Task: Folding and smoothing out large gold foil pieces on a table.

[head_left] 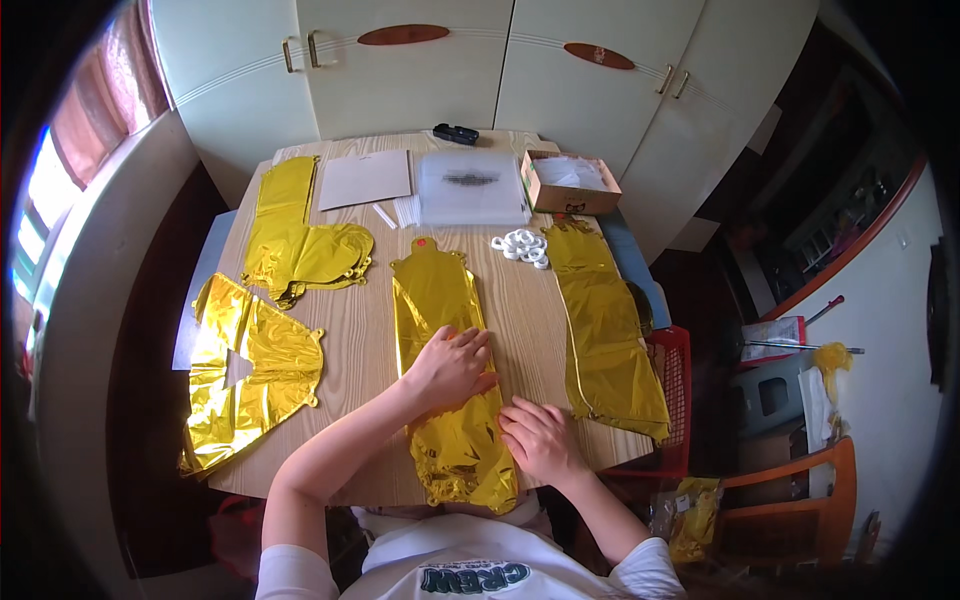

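A flattened gold foil balloon lies lengthwise in front of me, with a small red spot on the tab at its far end. Its near end is crinkled and reaches the table's front edge. My left hand lies across its middle, palm down, fingers laid on the foil. At its right edge rests my right hand, fingers bent and slightly apart, their tips touching the foil and the tabletop. Neither hand appears to grip anything. To the right lies a stack of similar gold foil balloons.
At left lie more gold foil balloons, one L-shaped, one with a triangular opening. Farther back are white ribbon rolls, a grey board, clear plastic bags, an open carton and a black object. Cabinets stand behind.
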`<state>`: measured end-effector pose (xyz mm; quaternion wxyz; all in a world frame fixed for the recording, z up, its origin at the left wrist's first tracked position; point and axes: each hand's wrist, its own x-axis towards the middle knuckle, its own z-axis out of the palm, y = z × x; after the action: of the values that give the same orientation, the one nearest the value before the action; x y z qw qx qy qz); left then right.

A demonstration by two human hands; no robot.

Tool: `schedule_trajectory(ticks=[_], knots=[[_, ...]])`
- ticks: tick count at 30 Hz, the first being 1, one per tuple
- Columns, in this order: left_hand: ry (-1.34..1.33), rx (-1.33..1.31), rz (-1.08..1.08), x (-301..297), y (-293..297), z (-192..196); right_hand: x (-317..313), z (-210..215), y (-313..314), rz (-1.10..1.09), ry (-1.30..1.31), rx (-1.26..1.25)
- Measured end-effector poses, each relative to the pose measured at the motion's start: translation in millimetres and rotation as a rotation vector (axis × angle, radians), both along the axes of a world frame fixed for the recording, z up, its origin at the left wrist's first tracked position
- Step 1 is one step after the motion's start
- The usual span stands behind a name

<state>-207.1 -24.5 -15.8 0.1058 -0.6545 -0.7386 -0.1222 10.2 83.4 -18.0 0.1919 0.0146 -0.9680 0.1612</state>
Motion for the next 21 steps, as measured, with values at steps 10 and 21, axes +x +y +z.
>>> schedule_trajectory(ticks=[10, 21], knots=[[-0.029, -0.019, 0.020, 0, 3, 5, 0, -3, 1, 0.009, 0.001, -0.017], [0.063, 0.075, 0.060, -17, 23, 12, -1, 2, 2, 0.010, -0.007, 0.008]])
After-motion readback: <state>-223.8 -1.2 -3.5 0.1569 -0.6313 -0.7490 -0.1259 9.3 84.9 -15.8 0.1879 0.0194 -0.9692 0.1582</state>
